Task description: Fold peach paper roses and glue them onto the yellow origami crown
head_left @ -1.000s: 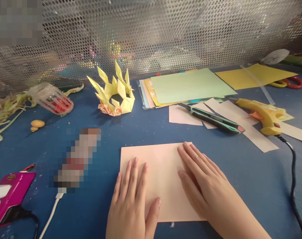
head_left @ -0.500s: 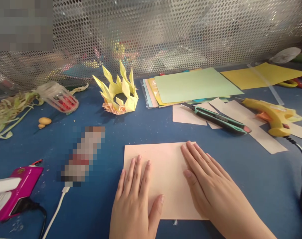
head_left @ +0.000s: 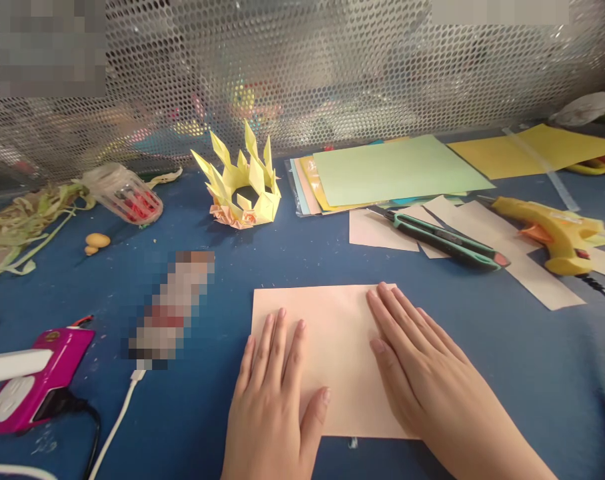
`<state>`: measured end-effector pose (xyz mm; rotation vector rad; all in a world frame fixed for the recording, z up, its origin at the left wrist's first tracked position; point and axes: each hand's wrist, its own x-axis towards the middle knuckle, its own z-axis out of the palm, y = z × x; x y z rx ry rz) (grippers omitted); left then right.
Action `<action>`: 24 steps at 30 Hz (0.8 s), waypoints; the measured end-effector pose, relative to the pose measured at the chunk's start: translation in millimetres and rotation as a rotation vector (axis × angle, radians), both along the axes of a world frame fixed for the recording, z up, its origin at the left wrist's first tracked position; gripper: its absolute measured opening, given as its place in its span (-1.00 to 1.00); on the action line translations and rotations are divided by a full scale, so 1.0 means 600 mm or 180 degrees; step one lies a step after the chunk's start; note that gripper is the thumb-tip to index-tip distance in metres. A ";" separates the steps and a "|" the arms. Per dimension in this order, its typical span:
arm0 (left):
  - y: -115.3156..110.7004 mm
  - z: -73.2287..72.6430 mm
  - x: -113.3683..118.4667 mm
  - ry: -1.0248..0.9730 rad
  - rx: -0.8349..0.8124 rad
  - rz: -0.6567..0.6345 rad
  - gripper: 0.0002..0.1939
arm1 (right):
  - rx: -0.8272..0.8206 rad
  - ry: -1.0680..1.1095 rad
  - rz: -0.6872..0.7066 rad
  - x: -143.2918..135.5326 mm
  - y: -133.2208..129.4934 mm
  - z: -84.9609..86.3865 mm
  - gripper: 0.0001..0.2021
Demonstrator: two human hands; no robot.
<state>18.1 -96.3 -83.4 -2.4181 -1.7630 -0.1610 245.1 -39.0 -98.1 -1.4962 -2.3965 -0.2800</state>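
A pale peach sheet of paper (head_left: 340,353) lies flat on the blue table, near its front. My left hand (head_left: 277,400) rests palm down over the sheet's left side, fingers spread and thumb out. Over the right side lies my right hand (head_left: 422,373), also flat, its fingertips by the far right corner. Neither hand grips anything. Behind the sheet stands a yellow folded-paper crown (head_left: 252,183) with peach paper roses at its front. A green and black utility knife (head_left: 447,240) rests on pale paper strips to the right.
A yellow glue gun (head_left: 557,230) with a black cord lies at the right. Farther back is a stack of coloured paper (head_left: 402,170). On the left are a clear plastic jar (head_left: 125,193), a magenta device (head_left: 42,380) and a white cable (head_left: 112,427). Perforated metal (head_left: 322,73) closes the back.
The whole view has shifted slightly, so things appear a little farther right. Both hands keep the same place on the peach paper.
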 end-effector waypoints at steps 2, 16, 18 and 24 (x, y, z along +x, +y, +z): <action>-0.001 -0.001 0.001 0.0028 0.0012 0.0026 -0.26 | 0.0019 -0.0008 0.0001 0.000 0.000 0.000 -0.30; -0.005 -0.007 0.001 0.0077 0.0092 -0.0001 -0.21 | 0.0023 -0.0052 -0.0033 0.003 -0.005 -0.002 -0.32; -0.005 -0.007 0.000 0.0104 0.0112 0.0018 -0.21 | -0.0001 -0.0043 -0.0058 0.003 -0.006 -0.001 -0.32; -0.006 -0.008 -0.001 0.0133 0.0159 -0.0033 -0.19 | 0.0051 -0.0072 -0.0074 0.002 -0.005 0.000 -0.33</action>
